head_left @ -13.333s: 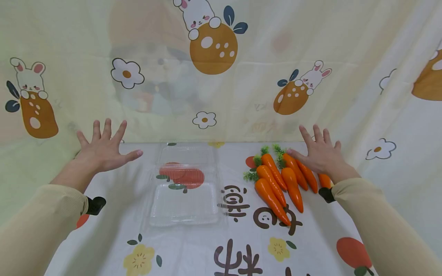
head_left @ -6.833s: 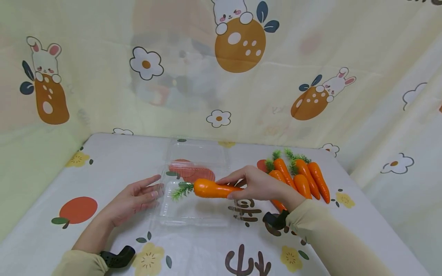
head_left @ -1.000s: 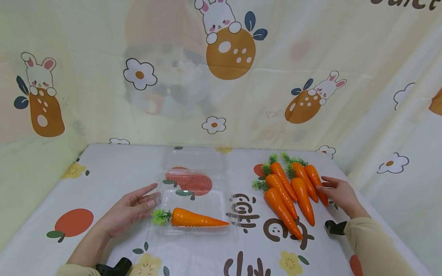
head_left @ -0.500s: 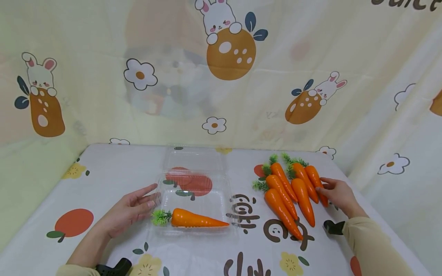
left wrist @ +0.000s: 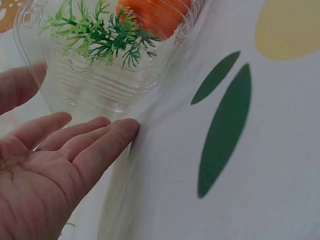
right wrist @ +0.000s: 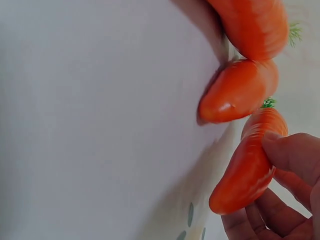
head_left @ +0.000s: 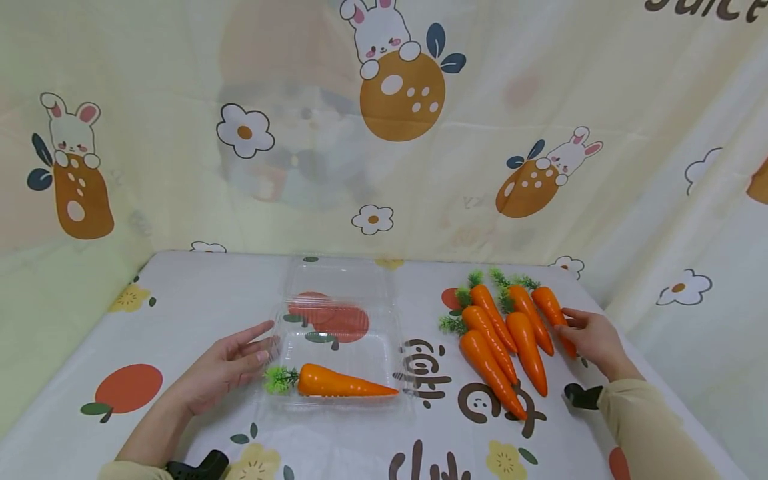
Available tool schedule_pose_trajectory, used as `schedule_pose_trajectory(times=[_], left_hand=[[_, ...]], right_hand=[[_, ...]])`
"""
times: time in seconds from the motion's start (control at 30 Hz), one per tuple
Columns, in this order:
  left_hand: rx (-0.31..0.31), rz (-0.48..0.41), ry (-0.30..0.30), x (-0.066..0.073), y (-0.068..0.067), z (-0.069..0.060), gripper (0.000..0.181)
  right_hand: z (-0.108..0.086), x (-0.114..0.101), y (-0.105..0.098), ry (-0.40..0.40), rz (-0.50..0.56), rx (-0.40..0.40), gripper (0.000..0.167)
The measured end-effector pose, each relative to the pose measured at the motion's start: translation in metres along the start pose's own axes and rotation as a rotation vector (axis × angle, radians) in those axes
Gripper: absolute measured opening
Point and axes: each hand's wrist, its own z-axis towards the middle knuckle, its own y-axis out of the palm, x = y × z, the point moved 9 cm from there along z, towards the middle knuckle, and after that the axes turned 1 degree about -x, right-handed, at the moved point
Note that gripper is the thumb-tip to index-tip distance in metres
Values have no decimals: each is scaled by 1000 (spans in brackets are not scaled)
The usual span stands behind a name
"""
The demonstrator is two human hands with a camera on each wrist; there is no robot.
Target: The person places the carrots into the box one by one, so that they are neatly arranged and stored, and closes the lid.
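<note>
Outer carrot (head_left: 552, 311): tip has swung outward
Right hand (head_left: 592, 339): I pinch this carrot
Left hand (head_left: 219, 369): loose beside the box (left wrist: 100, 85)

Behind the white tablecloth (head_left: 198, 293) hangs a pale curtain (head_left: 288, 230), folded in places. High above the tablecloth's middle it shows a rabbit print (head_left: 379, 40) over a round brown fruit print (head_left: 402, 113) with blue leaves (head_left: 453, 63). A second rabbit print (head_left: 72, 137) sits above the tablecloth's back left corner. Cut-off dark lettering (head_left: 711, 8) stands high above the tablecloth's right side. A red fruit print (head_left: 129, 388) marks the tablecloth's left side, and a yellow flower print (head_left: 505, 460) its front right part.
</note>
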Motion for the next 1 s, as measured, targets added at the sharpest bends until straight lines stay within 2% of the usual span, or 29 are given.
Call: schedule_pose_trajectory(times=[0.37,0.57,0.8,1.0], left_hand=[[3,0,-7,0,0,0,71],[9,8,-11,0,0,0,71],[4,5,-7,0,0,0,72],[-6,5,6,1,0,0,71]], right_hand=[[-9,0,-16,-5,37,38,66],[-15,-9,-25,-77,21,49,62],[-22,-31,-29,-176,-11,67,63],[-28,-57,-27,-220,-21,45,64]])
